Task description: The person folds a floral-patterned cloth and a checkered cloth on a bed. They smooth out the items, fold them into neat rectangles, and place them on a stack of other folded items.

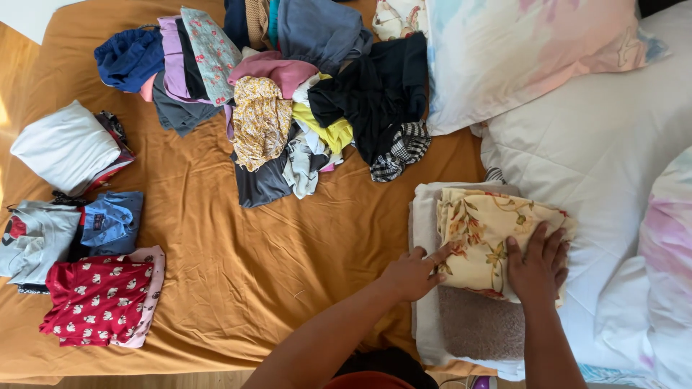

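Your left hand (412,274) and right hand (537,265) lie flat, fingers spread, on the folded floral cloth (486,238). The cloth tops a towel stack (476,328); the clothes heap (288,94) lies beyond it.

A folded cream floral cloth (481,241) lay flat atop the folded towel stack (476,328), upper part.

Thin matt floral cloth (483,238), nubbly brown towel (479,328) beneath, smooth matt orange bedsheet (245,266), soft white cotton pillow (598,144)
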